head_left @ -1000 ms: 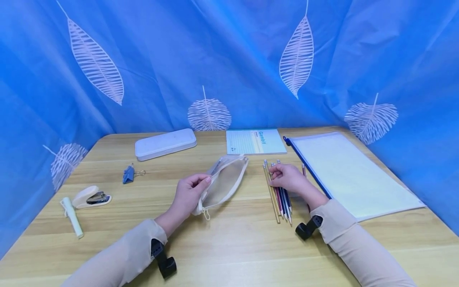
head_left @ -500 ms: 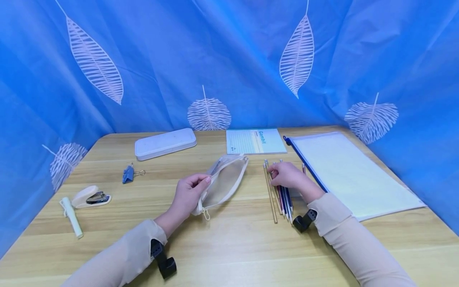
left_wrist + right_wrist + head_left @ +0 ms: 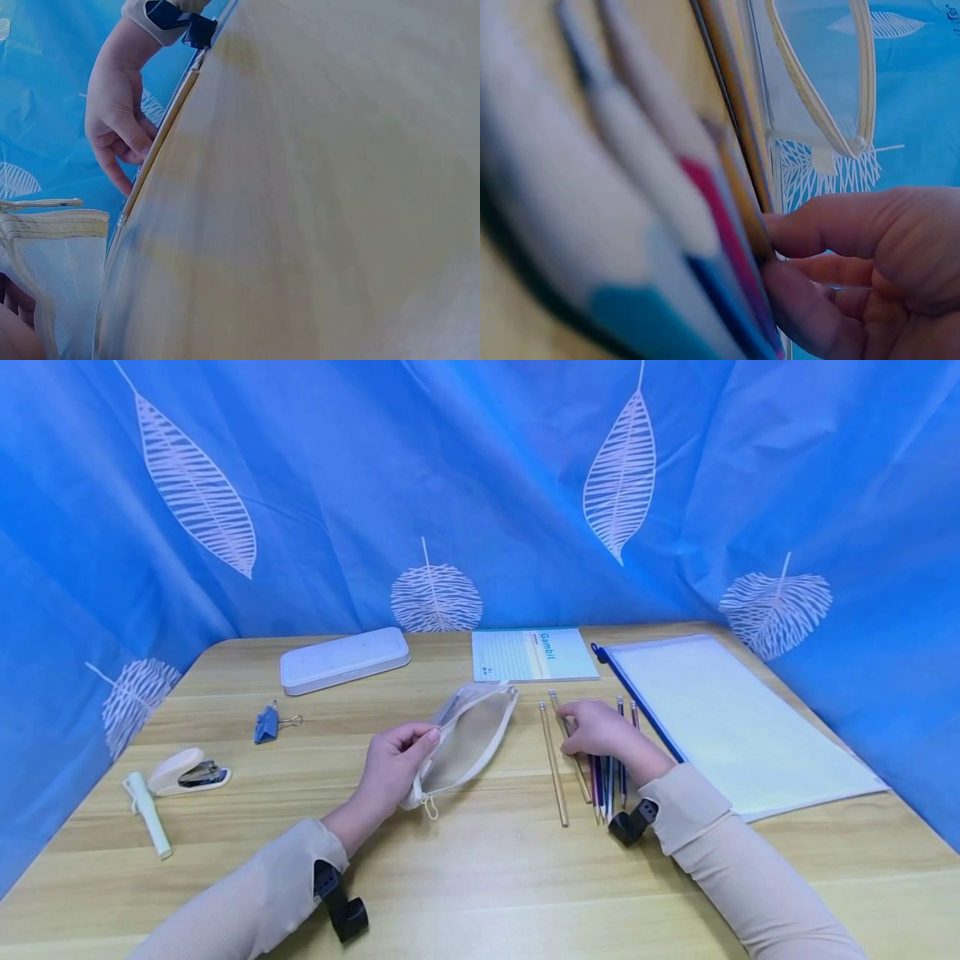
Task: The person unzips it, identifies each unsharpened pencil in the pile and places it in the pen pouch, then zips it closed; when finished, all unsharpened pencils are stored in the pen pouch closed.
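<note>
My left hand [image 3: 392, 770] pinches the near-left rim of a white mesh zip pouch [image 3: 480, 737], whose mouth gapes toward the pencils. My right hand [image 3: 602, 731] reaches down over the pencils, thumb and finger pinching a gold pencil [image 3: 582, 779]; the right wrist view shows the fingertips [image 3: 784, 234] at its side. Another gold pencil [image 3: 555, 768] lies apart to the left. Beneath and right of the hand lie several darker pencils [image 3: 602, 789], points toward me, partly hidden by the hand. Their blurred tips and a blue pencil [image 3: 649, 315] fill the right wrist view.
A zip document folder [image 3: 727, 718] lies to the right, a notebook [image 3: 534, 656] and a white pencil case [image 3: 345, 662] at the back. On the left are a blue binder clip [image 3: 267, 725], a stapler [image 3: 187, 772] and a pale green pen-shaped item [image 3: 152, 817].
One gold pencil has shifted left, away from the others. The darker pencils have spread to the right under my right hand. My left hand and the pouch have stayed put.
</note>
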Available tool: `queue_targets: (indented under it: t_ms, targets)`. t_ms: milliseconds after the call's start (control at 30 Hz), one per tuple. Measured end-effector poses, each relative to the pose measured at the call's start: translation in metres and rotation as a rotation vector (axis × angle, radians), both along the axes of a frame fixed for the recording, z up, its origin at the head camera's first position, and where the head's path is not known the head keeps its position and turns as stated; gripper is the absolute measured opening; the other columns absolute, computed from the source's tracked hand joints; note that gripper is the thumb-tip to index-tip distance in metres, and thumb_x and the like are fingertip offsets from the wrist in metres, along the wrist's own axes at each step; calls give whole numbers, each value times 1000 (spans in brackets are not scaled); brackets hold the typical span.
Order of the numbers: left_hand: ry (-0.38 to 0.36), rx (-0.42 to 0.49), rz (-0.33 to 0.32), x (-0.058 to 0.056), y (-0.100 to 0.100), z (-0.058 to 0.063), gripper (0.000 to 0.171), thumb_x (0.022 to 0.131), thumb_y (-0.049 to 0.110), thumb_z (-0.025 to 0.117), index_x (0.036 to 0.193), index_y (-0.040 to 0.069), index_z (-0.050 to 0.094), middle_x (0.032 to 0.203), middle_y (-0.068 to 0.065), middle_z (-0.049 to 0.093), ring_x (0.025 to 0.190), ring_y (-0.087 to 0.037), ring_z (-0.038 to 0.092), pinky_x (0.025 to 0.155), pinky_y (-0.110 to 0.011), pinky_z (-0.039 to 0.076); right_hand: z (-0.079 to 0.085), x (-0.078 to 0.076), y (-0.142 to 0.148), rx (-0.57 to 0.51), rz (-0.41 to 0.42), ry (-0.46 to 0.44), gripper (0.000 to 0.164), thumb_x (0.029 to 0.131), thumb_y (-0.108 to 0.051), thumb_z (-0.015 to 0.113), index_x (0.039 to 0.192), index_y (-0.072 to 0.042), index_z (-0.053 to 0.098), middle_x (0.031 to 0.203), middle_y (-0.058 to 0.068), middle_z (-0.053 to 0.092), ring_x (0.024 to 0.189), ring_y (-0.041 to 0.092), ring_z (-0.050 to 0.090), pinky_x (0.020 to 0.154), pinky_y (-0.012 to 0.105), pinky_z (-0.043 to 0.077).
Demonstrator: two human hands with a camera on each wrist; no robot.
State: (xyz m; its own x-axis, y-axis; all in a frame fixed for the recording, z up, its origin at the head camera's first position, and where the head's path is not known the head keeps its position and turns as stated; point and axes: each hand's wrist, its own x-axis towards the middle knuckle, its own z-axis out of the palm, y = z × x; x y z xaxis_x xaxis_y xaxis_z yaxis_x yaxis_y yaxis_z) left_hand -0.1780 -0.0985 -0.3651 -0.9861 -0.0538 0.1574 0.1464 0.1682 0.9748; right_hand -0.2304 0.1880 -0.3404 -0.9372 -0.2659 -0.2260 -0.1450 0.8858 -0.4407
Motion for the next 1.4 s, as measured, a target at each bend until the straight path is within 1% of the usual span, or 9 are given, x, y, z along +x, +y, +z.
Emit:
queue_targets:
  t_ms: [167, 300, 400, 567, 633, 800, 933, 1167, 1400]
  targets:
    - [-8, 8, -1, 0, 0, 1, 15, 85, 7, 65, 94, -4, 69, 69, 3, 58, 64, -7, 49, 57, -18, 42, -2, -2, 2, -42, -81, -50, 63, 74, -8, 64, 133, -3, 44, 81, 8, 60, 56, 16, 55, 55, 29, 46]
    - [-4, 11, -2, 1, 0, 1, 15, 85, 6, 65, 94, -5, 69, 68, 3, 57, 63, -7, 49, 57, -18, 41, -6, -3, 4, -142, -148, -96, 62, 76, -9, 65, 132, -1, 41, 96, 16, 60, 61, 17, 59, 57, 29, 50]
    - [-7, 16, -7, 1, 1, 1, 15, 85, 5, 64, 94, -6, 68, 67, 4, 57, 63, -7, 48, 57, -18, 41, -9, -1, 8, -292, -220, -139, 62, 76, -4, 62, 133, 0, 39, 96, 17, 57, 64, 19, 59, 59, 29, 52]
    - [-12, 20, -7, 2, 2, -1, 15, 84, 6, 65, 93, -6, 68, 67, 5, 57, 64, -7, 49, 57, -18, 42, -13, 2, 14, -562, -312, -167, 65, 75, 3, 52, 137, 2, 31, 76, 8, 52, 61, 16, 55, 59, 27, 52]
    - [-13, 23, -2, 2, 2, 0, 15, 84, 6, 65, 93, -6, 68, 67, 6, 57, 64, -7, 48, 57, -18, 42, -12, 3, 15, -669, -346, -167, 66, 75, 3, 49, 138, 1, 29, 73, 5, 49, 59, 13, 53, 59, 26, 52]
    - [-21, 28, 5, 3, 2, 1, 15, 85, 6, 65, 94, -5, 69, 67, 6, 56, 64, -7, 48, 57, -18, 41, -10, 10, 8, -977, -435, -164, 63, 81, 4, 49, 139, 1, 26, 78, 3, 52, 61, 9, 54, 62, 22, 53]
    - [-24, 31, 4, 2, 3, 2, 16, 85, 7, 65, 94, -6, 68, 68, 5, 57, 64, -7, 49, 58, -18, 41, -8, 18, -7, -1168, -508, -170, 58, 83, 6, 50, 135, 0, 27, 82, 4, 54, 64, 10, 57, 64, 21, 53]
    - [-18, 37, -1, 2, 7, 1, 16, 85, 6, 65, 94, -6, 68, 68, 5, 57, 64, -6, 49, 58, -18, 42, -6, 27, -44, -1297, -594, -197, 50, 82, 8, 50, 127, -3, 33, 87, 10, 54, 68, 13, 57, 63, 20, 53]
    - [11, 50, -18, 3, 11, 2, 15, 84, 4, 65, 94, -7, 68, 67, 4, 56, 62, -6, 48, 56, -18, 42, -7, 29, -77, -1390, -578, -197, 32, 84, 5, 50, 115, 0, 39, 89, 11, 54, 69, 13, 57, 64, 21, 53]
